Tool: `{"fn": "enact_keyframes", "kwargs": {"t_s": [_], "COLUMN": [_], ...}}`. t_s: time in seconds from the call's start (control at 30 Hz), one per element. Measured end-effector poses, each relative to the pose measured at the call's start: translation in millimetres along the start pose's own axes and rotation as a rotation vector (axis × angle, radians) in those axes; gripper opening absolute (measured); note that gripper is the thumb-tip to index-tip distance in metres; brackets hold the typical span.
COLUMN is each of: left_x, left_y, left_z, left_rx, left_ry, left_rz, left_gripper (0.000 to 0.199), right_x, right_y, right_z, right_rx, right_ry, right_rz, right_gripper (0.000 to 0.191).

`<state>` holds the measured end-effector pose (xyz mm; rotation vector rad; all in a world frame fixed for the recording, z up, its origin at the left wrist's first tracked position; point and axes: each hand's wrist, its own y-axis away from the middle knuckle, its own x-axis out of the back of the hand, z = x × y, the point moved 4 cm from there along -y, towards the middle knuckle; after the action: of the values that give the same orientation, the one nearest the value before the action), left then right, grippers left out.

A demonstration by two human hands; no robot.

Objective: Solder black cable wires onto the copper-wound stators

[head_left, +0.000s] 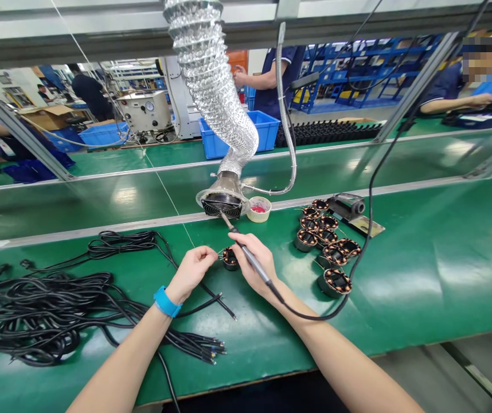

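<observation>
My right hand [254,261] grips a soldering iron [246,252] like a pen, its tip pointing up and away toward the fume extractor. A black cord [369,212] runs from the iron off to the right and upward. My left hand [192,269], with a blue wristband, pinches thin wire leads and a black cable [215,298] at the side of a small copper-wound stator [230,258] standing on the green table [422,269] between my two hands.
Several more wound stators [327,241] cluster to the right, near an iron stand [349,206]. A fume extractor intake [222,203] on a silver hose and a small white cup [258,209] sit just beyond. Black cables [48,310] pile at the left. Other people work across the conveyor.
</observation>
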<state>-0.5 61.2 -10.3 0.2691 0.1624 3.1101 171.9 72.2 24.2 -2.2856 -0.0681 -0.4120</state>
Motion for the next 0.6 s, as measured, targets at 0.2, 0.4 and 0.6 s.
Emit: {"fn": "enact_keyframes", "kwargs": {"t_s": [0.2,0.4,0.6], "left_x": [-0.5,-1.9,-1.8], "left_y": [1.3,3.5,4.2], "left_z": [2.1,7.4,8.0], "left_rx": [0.0,-0.018,-0.025], "left_ry": [0.003,-0.008,-0.008], "left_rz": [0.046,0.075,0.076], "left_gripper": [0.028,0.03,0.031], "right_x": [17.6,10.8,9.2], "right_y": [5.6,6.4,6.4], "right_z": [-8.4,-8.6,-6.0], "right_rx": [-0.044,-0.009,-0.038], "right_ry": [0.0,-0.036,-0.069], "right_rz": [0.12,0.056,0.055], "right_gripper": [0.039,0.037,0.038]}}
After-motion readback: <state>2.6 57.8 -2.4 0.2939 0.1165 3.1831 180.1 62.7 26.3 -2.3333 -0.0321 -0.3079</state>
